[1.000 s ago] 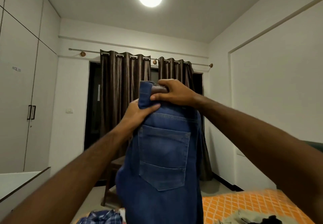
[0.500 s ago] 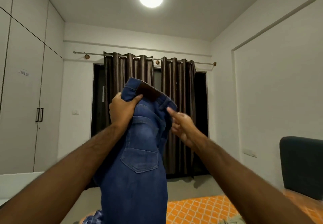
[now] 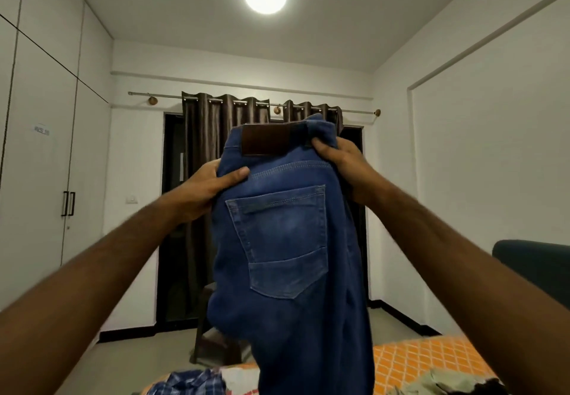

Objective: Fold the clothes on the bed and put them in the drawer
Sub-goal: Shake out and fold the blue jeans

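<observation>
A pair of blue jeans (image 3: 287, 240) hangs in the air in front of me, back pocket and brown leather patch facing me, legs falling down to the bed. My left hand (image 3: 209, 185) grips the waistband's left side, thumb over the denim. My right hand (image 3: 342, 163) grips the waistband's right side, a little higher. Below lies the bed with an orange patterned sheet (image 3: 422, 360). On it are a blue checked shirt (image 3: 188, 384) at the lower left and an olive garment (image 3: 444, 382) with something dark at the lower right.
White wardrobe doors (image 3: 40, 178) with black handles line the left wall. Dark brown curtains (image 3: 209, 148) cover a dark doorway straight ahead. A dark wooden stool (image 3: 216, 342) stands on the floor beyond the bed. A dark teal headboard (image 3: 533, 268) is at the right.
My right hand, loose beside the jeans half a second ago, has taken hold of the waistband's right side. The jeans have turned so the back pocket faces me squarely.
</observation>
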Tool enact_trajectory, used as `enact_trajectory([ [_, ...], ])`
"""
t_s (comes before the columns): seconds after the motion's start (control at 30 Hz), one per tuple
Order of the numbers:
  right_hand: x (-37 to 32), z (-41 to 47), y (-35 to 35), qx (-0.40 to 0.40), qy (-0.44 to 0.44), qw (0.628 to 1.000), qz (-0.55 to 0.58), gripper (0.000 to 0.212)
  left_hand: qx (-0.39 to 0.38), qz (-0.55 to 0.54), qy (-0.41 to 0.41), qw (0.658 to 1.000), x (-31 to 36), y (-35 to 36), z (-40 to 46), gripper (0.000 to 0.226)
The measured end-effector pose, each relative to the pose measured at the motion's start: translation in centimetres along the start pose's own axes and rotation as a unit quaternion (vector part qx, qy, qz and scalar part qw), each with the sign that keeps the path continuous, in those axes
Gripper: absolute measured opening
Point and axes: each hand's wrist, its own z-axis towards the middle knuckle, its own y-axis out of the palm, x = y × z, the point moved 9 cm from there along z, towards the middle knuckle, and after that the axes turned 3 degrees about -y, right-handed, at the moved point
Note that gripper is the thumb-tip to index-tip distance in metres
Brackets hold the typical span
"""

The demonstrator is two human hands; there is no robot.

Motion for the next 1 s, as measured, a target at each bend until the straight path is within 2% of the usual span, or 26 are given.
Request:
enact_trajectory([
  [0.07,-1.3,-1.1,-0.3,-0.027,0.002,0.997,0.078,0.029,-0.058,-0.082,-0.002,0.995,1.4,1.5,-0.5,0.084],
  [0.17,-1.8,-2.2,-0.9,-0.025,-0.009,0.985,0.169,0.029,-0.094,-0.160,0.024,0.982,3.9,3.7,-0.1,0.048],
  [0.2,-1.1,-2.5,-1.5,-0.011,-0.003,0.984,0.176,0.030,-0.093,-0.179,0.014,0.979,3.9,4.6,0.2,0.036],
  [0.27,0.8,-2.9,-2.8,0.017,0.019,0.986,0.162,0.037,-0.091,-0.193,-0.033,0.977,2.7,5.9,0.8,0.030],
  [0.37,7.5,-5.6,-5.3,0.066,0.087,0.990,0.092,0.050,-0.099,-0.160,-0.122,0.975,-4.8,8.3,0.8,0.041],
  [0.47,15.7,-10.8,-6.4,0.063,0.160,0.984,0.043,0.039,-0.078,-0.120,-0.173,0.974,-14.2,10.3,-1.4,0.038],
  [0.57,24.7,-17.9,-7.0,0.041,0.238,0.970,0.035,0.029,-0.090,-0.114,-0.235,0.961,-23.8,14.6,-6.0,0.035],
  [0.73,37.7,-29.9,-8.2,0.045,0.362,0.931,0.027,0.032,-0.195,-0.053,-0.330,0.922,-37.8,21.6,-13.3,0.039],
  [0.8,41.3,-33.2,-8.9,0.036,0.410,0.910,0.046,0.040,-0.259,-0.011,-0.365,0.894,-42.3,23.5,-15.0,0.037],
  [0.87,44.5,-35.7,-9.2,0.012,0.458,0.886,0.069,0.051,-0.330,0.032,-0.406,0.852,-46.7,25.1,-16.3,0.029],
  [0.93,46.4,-36.8,-9.6,-0.011,0.491,0.867,0.083,0.057,-0.399,0.063,-0.417,0.814,-49.5,26.6,-16.6,0.020],
  [1.0,49.0,-36.5,-11.2,-0.019,0.505,0.857,0.096,0.057,-0.429,0.075,-0.395,0.809,-51.7,27.8,-14.1,0.023],
])
